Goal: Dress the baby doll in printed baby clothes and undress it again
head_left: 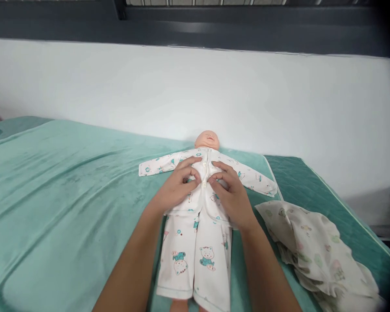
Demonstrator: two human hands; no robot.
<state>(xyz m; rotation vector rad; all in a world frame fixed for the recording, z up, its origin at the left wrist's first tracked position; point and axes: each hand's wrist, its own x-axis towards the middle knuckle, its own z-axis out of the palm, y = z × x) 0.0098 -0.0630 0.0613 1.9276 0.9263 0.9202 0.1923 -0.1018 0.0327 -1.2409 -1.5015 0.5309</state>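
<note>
Both left hand [179, 185] and right hand [230, 188] pinch the shirt [194, 203] beside its button [204, 184], apparently fastening; next requires careful alignment.

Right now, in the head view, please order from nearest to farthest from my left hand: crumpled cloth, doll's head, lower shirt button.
1. Lower shirt button: just right of your left hand.
2. Doll's head: forward, slightly right.
3. Crumpled cloth: far right.

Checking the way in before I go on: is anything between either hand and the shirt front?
Nothing visible. The left hand and right hand are at the shirt front, either side of a button. The loose cloth lies off to the right, not between.
</note>
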